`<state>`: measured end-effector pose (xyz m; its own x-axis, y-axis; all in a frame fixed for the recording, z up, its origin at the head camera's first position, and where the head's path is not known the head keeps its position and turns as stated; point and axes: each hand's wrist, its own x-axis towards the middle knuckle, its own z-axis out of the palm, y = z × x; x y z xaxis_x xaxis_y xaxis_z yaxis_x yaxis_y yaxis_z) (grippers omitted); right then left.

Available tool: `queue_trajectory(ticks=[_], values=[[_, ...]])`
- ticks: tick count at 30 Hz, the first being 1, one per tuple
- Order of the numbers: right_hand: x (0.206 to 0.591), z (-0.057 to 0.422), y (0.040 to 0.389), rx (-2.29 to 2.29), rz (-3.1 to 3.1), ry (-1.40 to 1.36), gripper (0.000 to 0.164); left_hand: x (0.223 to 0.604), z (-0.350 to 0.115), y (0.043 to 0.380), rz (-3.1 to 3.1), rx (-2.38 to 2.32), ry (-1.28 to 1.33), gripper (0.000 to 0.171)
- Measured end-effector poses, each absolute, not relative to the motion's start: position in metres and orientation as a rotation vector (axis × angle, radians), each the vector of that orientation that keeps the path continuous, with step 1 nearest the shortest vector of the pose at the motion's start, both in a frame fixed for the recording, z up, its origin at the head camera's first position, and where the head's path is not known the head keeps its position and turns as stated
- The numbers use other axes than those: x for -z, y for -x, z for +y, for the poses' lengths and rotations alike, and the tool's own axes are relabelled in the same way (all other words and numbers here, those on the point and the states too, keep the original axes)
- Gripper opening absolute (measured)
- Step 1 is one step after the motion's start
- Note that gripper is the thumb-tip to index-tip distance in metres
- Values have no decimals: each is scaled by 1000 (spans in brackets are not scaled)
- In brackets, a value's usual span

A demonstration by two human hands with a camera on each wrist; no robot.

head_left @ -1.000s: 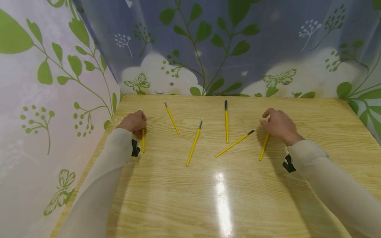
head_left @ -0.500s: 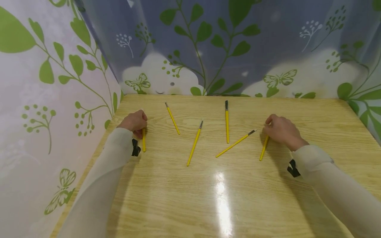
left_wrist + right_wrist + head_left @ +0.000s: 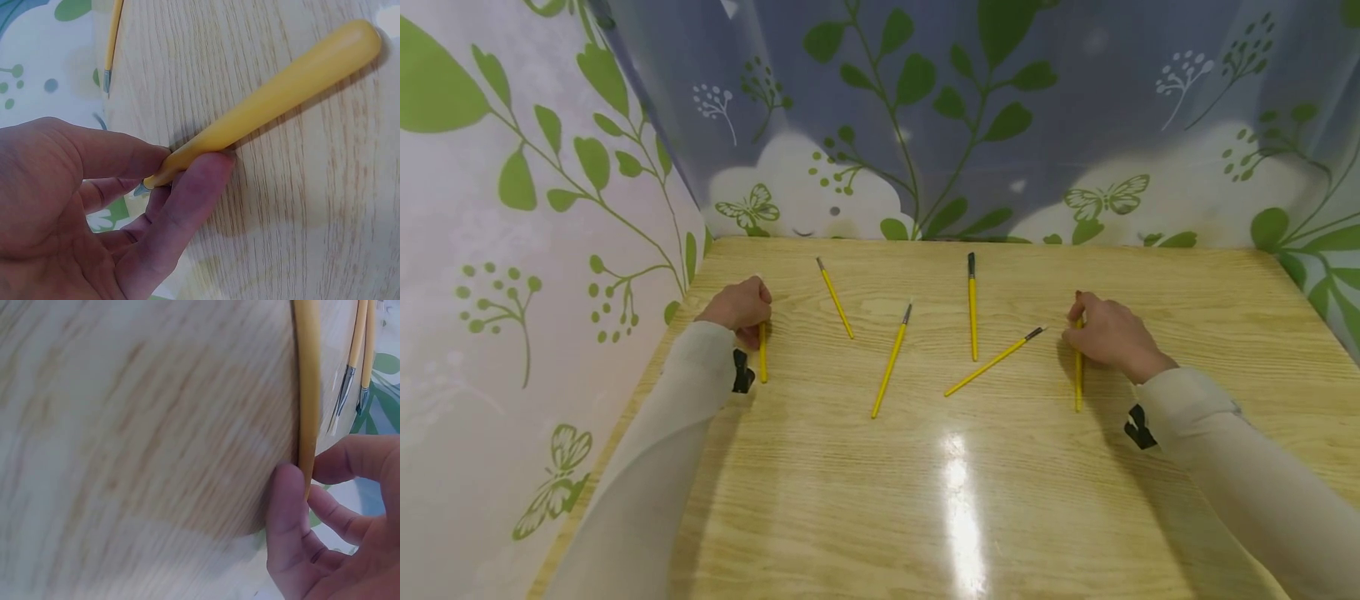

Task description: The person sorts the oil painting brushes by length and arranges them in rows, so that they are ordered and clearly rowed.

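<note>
At the table's left side my left hand (image 3: 739,307) pinches a yellow-handled paintbrush (image 3: 275,94) between thumb and fingers, near its metal collar. Its handle end points toward me, and the fingers cover most of its tip. Over on the right, my right hand (image 3: 1112,333) pinches another yellow paintbrush (image 3: 1078,383) by thumb and fingertips. That brush lies nearly straight front to back, its dark tip showing just past the fingers. Beside the right hand a slanted paintbrush (image 3: 992,362) lies with its dark tip toward the fingers.
Between the hands lie more yellow paintbrushes: a thin one (image 3: 835,298) at the back left, one (image 3: 891,362) in the middle, and a wide-tipped one (image 3: 973,308) farther back. Patterned cloth (image 3: 880,117) rises behind the wooden table (image 3: 820,492) and along its left.
My right hand has come down slightly and taken hold of the right paintbrush, which has turned from slanted to nearly straight. The left hand stays in place on its brush.
</note>
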<state>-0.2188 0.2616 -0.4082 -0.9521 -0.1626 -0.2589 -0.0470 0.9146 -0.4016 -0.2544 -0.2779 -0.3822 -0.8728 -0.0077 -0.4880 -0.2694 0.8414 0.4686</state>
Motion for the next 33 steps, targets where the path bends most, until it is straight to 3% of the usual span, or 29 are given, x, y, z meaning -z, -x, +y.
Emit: queue_trajectory(ticks=[14, 33], values=[[410, 266, 215, 542, 2828, 134, 41, 382, -276, 254, 2531, -753, 201, 25], [404, 312, 207, 532, 2841, 105, 46, 380, -276, 252, 2552, -712, 209, 24]])
